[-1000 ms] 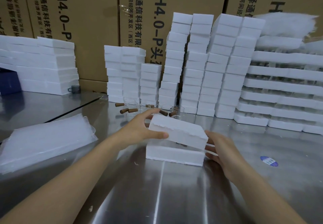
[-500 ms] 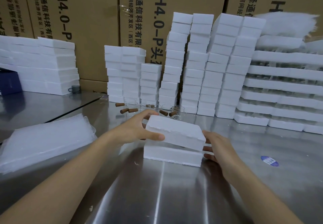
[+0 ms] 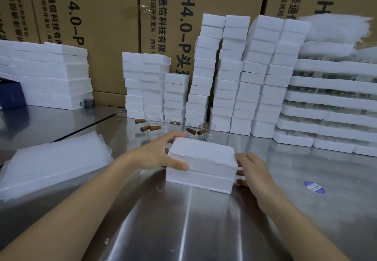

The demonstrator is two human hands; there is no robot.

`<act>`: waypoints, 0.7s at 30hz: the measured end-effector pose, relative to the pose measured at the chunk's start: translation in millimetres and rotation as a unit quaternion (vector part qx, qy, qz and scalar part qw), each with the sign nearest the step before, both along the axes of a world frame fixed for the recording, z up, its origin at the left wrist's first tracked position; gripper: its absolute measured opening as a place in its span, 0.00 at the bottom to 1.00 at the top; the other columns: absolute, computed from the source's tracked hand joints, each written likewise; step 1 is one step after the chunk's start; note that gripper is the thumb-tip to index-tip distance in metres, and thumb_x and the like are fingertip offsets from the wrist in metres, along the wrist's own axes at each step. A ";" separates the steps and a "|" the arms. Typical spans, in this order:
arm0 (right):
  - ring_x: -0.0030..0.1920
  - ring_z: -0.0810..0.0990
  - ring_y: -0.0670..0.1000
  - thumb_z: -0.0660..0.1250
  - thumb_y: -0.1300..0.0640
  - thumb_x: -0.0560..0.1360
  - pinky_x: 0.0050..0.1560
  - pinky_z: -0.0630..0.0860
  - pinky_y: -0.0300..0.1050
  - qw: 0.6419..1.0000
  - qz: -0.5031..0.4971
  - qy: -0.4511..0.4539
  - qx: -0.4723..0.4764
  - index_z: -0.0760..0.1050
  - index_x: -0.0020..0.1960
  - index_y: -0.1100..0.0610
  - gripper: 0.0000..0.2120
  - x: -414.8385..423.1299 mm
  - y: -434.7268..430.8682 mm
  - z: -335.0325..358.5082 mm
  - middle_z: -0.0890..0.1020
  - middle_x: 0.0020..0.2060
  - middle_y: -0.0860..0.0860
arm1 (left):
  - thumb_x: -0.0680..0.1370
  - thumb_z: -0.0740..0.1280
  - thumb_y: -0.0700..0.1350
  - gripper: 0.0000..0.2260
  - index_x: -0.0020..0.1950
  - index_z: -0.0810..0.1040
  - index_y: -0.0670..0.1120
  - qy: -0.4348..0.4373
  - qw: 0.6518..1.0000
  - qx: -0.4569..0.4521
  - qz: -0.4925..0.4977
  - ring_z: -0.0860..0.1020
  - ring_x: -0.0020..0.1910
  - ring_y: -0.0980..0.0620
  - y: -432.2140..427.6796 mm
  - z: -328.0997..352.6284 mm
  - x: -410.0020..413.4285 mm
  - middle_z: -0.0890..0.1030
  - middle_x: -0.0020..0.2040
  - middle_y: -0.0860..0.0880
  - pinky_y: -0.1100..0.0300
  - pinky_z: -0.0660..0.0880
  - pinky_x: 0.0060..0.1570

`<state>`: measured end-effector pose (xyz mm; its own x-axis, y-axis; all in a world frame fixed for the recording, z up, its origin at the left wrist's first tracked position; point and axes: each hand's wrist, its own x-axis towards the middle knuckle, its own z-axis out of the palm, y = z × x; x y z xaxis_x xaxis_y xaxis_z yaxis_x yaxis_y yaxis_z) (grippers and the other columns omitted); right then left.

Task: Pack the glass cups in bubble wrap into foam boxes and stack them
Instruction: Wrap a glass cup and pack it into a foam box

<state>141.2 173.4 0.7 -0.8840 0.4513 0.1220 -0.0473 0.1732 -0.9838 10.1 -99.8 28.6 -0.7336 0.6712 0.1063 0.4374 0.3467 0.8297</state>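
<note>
A white foam box stands on the steel table in front of me, its lid (image 3: pixel 202 154) resting on the lower half (image 3: pixel 199 181). My left hand (image 3: pixel 158 153) grips the lid's left end, thumb on the front edge and fingers over the back. On the box's right end lies my right hand (image 3: pixel 252 172), fingers against both halves. Whatever is inside is hidden. Behind the box stand several clear glass cups (image 3: pixel 208 131) with brown cork-like handles (image 3: pixel 190 131).
A pile of bubble wrap sheets (image 3: pixel 53 165) lies at the left. Tall stacks of foam boxes (image 3: pixel 240 73) line the back, with trays of glasses (image 3: pixel 330 105) at right and cardboard cartons (image 3: pixel 114 26) behind. A blue sticker (image 3: pixel 314 187) lies on the table at right.
The lid has come down from a tilted position above the lower half and now sits flat on it. Both hands moved slightly left with it.
</note>
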 end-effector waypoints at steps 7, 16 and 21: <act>0.42 0.87 0.48 0.66 0.42 0.81 0.45 0.81 0.53 1.000 0.000 0.020 -0.004 0.80 0.55 0.50 0.13 0.2 -2.9 -1.0 0.87 0.45 0.46 | 0.58 0.86 0.68 0.52 0.77 0.67 0.66 0.027 0.999 -0.026 0.023 0.75 0.70 0.57 0.5 -10.4 -6.1 0.75 0.68 0.62 0.58 0.73 0.72; 0.40 0.85 0.43 0.62 0.48 0.85 0.41 0.79 0.46 0.999 0.022 0.045 0.014 0.79 0.62 0.35 0.11 -0.3 -2.3 -1.0 0.86 0.48 0.38 | 0.60 0.82 0.73 0.48 0.75 0.62 0.78 -0.001 0.999 -0.023 0.025 0.72 0.74 0.55 2.0 -3.4 1.0 0.71 0.72 0.65 0.57 0.71 0.70; 0.43 0.87 0.44 0.61 0.46 0.85 0.42 0.81 0.44 0.998 0.035 0.043 0.011 0.74 0.62 0.29 0.12 -0.9 -1.6 -1.9 0.85 0.45 0.31 | 0.67 0.68 0.81 0.40 0.77 0.65 0.73 -0.098 0.994 0.013 0.046 0.66 0.80 0.47 5.2 1.6 1.3 0.64 0.82 0.58 0.40 0.64 0.80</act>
<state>140.3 171.8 -1.3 -0.8995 0.3843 0.2080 -0.1444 0.1879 -0.9715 11.4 -94.6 30.2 -0.7997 0.5998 -0.0284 0.2339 0.3547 0.9052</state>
